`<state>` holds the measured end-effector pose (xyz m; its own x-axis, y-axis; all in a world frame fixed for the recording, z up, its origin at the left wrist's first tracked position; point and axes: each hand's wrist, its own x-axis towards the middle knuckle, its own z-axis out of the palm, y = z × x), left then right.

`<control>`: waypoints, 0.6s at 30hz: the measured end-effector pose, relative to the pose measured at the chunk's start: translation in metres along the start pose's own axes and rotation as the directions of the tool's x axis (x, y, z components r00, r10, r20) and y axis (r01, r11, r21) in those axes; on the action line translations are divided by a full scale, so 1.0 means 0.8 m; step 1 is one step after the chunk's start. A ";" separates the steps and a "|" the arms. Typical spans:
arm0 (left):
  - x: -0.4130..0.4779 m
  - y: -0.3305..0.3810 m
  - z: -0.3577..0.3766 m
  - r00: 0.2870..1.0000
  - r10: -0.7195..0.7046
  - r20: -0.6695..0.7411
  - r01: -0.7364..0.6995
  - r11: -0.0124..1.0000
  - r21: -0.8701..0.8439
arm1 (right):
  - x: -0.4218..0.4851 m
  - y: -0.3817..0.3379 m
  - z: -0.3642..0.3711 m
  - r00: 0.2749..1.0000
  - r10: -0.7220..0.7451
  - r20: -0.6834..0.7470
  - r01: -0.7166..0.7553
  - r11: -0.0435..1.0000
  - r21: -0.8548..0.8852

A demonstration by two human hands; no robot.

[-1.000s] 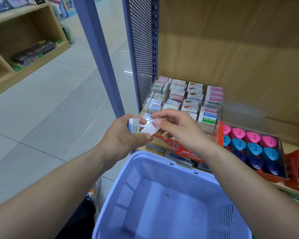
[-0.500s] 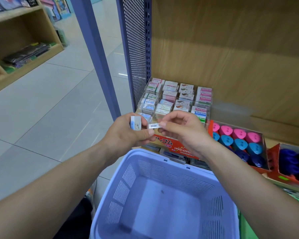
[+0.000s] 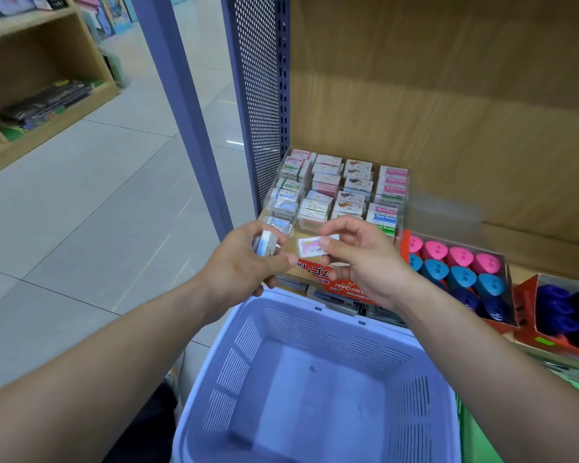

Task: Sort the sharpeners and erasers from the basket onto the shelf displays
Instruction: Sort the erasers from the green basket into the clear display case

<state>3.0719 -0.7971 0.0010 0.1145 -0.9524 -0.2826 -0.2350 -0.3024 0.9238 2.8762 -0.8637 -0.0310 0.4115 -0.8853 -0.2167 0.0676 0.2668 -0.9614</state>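
R hand (image 3: 365, 262) pinched one eraser (image 3: 310, 247) label-up, prob. to match its display (image 3: 335, 188) slot. L hand (image 3: 244, 262) gripped a spare eraser (image 3: 266, 243), kept ready.

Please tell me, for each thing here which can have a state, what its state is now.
left hand, grips the blue-white eraser.
right hand, pinches the pastel eraser between thumb and fingers.
basket, open-topped, nothing visible inside.
shelf erasers, stacked in rows.
heart sharpeners, packed in rows, pink behind blue.
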 end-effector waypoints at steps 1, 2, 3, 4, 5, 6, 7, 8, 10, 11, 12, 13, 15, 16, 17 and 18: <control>0.001 -0.003 -0.001 1.000 -0.013 -0.015 0.013 1.000 0.013 | 0.001 0.004 -0.005 1.000 -0.006 -0.003 0.006 1.000 -0.014; 0.002 -0.006 -0.002 0.999 -0.029 -0.026 0.030 0.999 0.025 | 0.002 0.008 -0.010 1.000 -0.001 -0.010 0.000 1.000 -0.030; 0.003 -0.008 -0.003 0.998 -0.047 -0.030 0.048 0.998 0.036 | 0.002 0.013 -0.016 1.000 0.015 -0.027 -0.016 0.999 -0.040; 0.005 -0.011 -0.004 0.997 -0.065 -0.028 0.066 0.997 0.046 | 0.001 0.018 -0.022 0.998 0.037 -0.055 -0.039 0.998 -0.044; 0.006 -0.014 -0.005 0.996 -0.082 -0.023 0.083 0.995 0.058 | 0.001 0.023 -0.030 0.995 0.055 -0.086 -0.059 0.997 -0.046; 0.007 -0.016 -0.007 0.995 -0.099 -0.014 0.100 0.993 0.070 | 0.001 0.028 -0.037 0.992 0.063 -0.113 -0.069 0.996 -0.049; 0.007 -0.018 -0.009 0.993 -0.114 -0.005 0.114 0.990 0.084 | 0.001 0.032 -0.045 0.990 0.065 -0.128 -0.071 0.996 -0.048; 0.007 -0.021 -0.011 0.992 -0.124 0.000 0.123 0.987 0.100 | 0.002 0.036 -0.053 0.989 0.064 -0.133 -0.070 0.997 -0.040; 0.004 -0.025 -0.015 0.992 -0.128 0.007 0.126 0.984 0.129 | 0.004 0.040 -0.065 0.990 0.061 -0.129 -0.068 0.996 -0.050; 0.002 -0.026 -0.018 0.992 -0.129 0.013 0.126 0.983 0.131 | 0.007 0.040 -0.069 0.990 0.058 -0.128 -0.068 0.995 -0.076; 0.000 -0.027 -0.020 0.991 -0.130 0.019 0.127 0.984 0.128 | 0.011 0.040 -0.071 0.991 0.055 -0.123 -0.069 0.992 -0.110; 0.000 -0.029 -0.023 0.991 -0.133 0.020 0.130 0.984 0.126 | 0.016 0.038 -0.071 0.991 0.054 -0.119 -0.072 0.987 -0.146; 0.001 -0.032 -0.030 0.990 -0.138 0.004 0.137 0.984 0.114 | 0.030 0.035 -0.063 0.994 0.051 -0.100 -0.071 0.975 -0.210; 0.002 -0.034 -0.033 0.991 -0.137 -0.008 0.137 0.985 0.100 | 0.040 0.035 -0.056 0.994 0.043 -0.097 -0.065 0.968 -0.243; 0.004 -0.036 -0.037 0.991 -0.133 -0.021 0.135 0.987 0.088 | 0.051 0.034 -0.048 0.995 0.026 -0.100 -0.053 0.959 -0.279; 0.005 -0.038 -0.041 0.991 -0.129 -0.035 0.131 0.988 0.079 | 0.064 0.033 -0.040 0.994 -0.002 -0.110 -0.033 0.950 -0.312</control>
<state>3.1109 -0.7907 -0.0199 0.1779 -0.9034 -0.3901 -0.2937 -0.4271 0.8552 2.8702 -0.9137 -0.0727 0.3090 -0.9223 -0.2323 -0.2325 0.1636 -0.9587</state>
